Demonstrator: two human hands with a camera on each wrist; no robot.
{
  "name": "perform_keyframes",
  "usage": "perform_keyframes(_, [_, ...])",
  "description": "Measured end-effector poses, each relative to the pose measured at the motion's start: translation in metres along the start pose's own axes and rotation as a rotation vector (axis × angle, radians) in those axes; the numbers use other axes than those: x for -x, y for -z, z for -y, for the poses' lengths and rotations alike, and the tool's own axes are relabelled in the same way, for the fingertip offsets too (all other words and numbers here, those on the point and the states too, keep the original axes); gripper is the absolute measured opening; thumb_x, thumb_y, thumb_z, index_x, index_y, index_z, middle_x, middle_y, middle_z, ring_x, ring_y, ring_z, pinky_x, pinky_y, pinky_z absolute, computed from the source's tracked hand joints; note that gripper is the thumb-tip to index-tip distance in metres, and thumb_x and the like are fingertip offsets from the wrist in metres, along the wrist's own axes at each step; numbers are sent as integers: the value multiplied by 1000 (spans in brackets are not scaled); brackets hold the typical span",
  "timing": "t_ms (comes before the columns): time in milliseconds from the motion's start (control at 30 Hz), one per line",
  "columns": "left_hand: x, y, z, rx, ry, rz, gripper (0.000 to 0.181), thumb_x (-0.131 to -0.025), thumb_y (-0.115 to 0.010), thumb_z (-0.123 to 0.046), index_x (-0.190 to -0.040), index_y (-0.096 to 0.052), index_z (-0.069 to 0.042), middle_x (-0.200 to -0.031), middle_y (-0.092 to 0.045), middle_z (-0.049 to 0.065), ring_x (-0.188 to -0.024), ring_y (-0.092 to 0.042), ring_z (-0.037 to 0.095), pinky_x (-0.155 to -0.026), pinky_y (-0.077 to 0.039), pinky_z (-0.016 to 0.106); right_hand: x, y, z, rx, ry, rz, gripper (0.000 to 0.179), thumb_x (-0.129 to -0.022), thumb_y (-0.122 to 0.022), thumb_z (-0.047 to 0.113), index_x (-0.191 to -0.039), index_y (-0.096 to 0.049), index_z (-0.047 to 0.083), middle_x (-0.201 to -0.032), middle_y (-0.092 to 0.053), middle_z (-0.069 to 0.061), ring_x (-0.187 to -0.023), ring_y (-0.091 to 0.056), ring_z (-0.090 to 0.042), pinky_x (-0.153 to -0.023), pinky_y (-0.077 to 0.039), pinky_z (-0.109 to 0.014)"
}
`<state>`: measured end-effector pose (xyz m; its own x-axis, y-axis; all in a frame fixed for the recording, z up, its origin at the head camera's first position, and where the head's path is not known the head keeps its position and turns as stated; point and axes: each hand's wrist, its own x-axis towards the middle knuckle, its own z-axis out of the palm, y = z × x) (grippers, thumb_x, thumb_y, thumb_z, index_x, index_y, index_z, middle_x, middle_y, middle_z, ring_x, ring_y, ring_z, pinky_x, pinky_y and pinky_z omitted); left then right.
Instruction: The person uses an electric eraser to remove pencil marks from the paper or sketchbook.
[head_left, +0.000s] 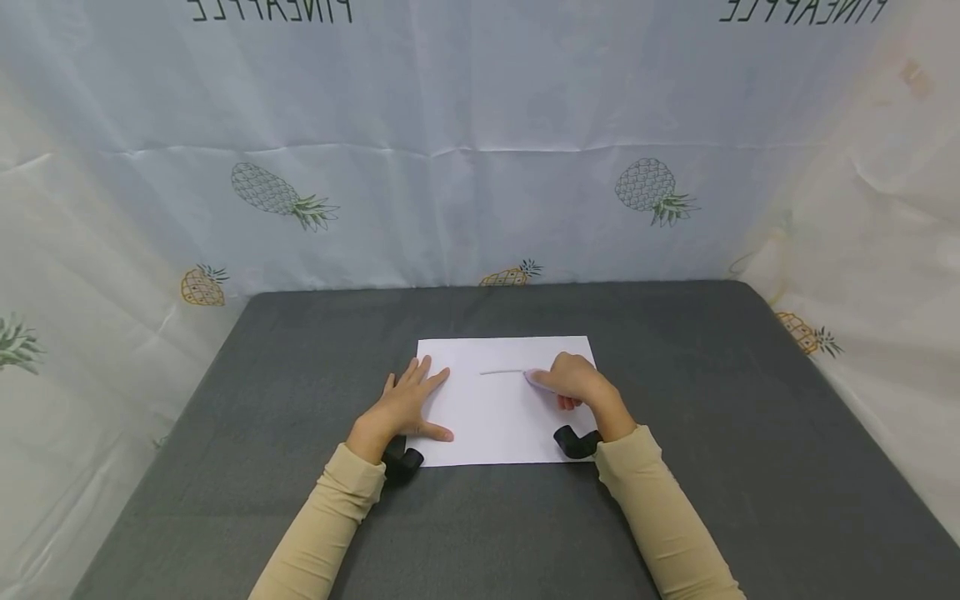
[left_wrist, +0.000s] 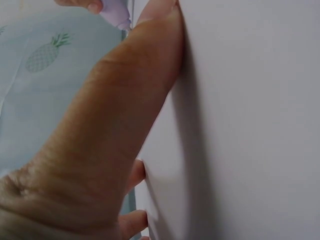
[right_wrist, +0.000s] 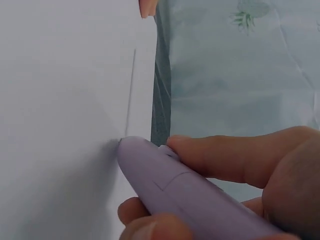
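A white sheet of paper (head_left: 487, 429) lies on the dark grey table. My left hand (head_left: 402, 406) rests with spread fingers on its left side, the thumb near the lower left edge. At the upper right of the sheet, my right hand (head_left: 576, 380) grips a thick lilac 3D pen (right_wrist: 185, 195). In the right wrist view the index finger is on a small button (right_wrist: 169, 151) on the pen's side, and other fingers curl beneath the barrel. The pen's tip is right at the paper, at the end of a thin straight line (head_left: 501, 372) running leftward.
Black wrist mounts (head_left: 576, 442) sit under both wrists, partly over the paper's lower edge. The grey table (head_left: 480, 533) spreads around the sheet. Behind it hangs a pale curtain (head_left: 465, 208) printed with pineapples, which continues on both sides.
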<state>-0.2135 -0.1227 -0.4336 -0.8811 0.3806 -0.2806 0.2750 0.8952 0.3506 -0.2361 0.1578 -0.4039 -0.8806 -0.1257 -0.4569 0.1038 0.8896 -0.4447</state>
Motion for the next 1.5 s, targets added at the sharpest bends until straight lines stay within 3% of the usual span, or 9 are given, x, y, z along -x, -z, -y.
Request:
perform_keyframes(300, [-1,0,1,-2,4,4,108,-68,-83,-49,-153,-26,-14,-163,-7,21,-152,-4,42,-116,-10,70,-1,-3,4,8,31,-44,55,-97,-50,40,-57,-60,4,-41,-48,1,-40,-43,-11,-45,-37,-22])
perform_keyframes(533, [0,0,0,7,4,9,108,-68,-83,-48,-153,-26,-15,-163,-6,21,-152,-3,42,-116,-10,69,1,2,-1,-16,5,19,54,-95,-53,41,-57,-60,3,-41,-48,0,-38,-41,-11,-43,-36,-22])
perform_keyframes(767, [1,-1,-1,-4,-1,1,108,-67,-84,-48,-153,-28,-14,-163,-8,21,-152,-5,42,-116,-11,70,-1,-2,-2,-23,48,-27,54,-96,-52,42,-57,-59,5,-42,-47,2,-39,-42,-10,-44,-36,-21])
perform_keyframes(1000, [0,0,0,2,3,8,107,-68,-83,-48,-153,-27,-14,-163,-7,21,-152,-4,42,-116,-10,70,-1,2,-4,-16,-4,12,53,-95,-54,40,-56,-58,4,-41,-48,0,-38,-41,-11,-42,-35,-21])
perform_keyframes(1200, [1,0,-1,-4,8,7,108,-68,-83,-48,-153,-27,-14,-163,-7,22,-152,-4,42,-116,-11,70,-3,-1,-3,-32,25,-4,52,-96,-52,42,-59,-59,6,-42,-48,1,-39,-42,-10,-44,-37,-21])
perform_keyframes(1500, [1,0,-1,1,4,7,107,-68,-83,-48,-153,-27,-15,-163,-7,21,-152,-4,42,-116,-10,70,-4,4,-9,-60,-2,43,51,-94,-55,42,-60,-59,4,-42,-47,0,-38,-39,-11,-42,-34,-22])
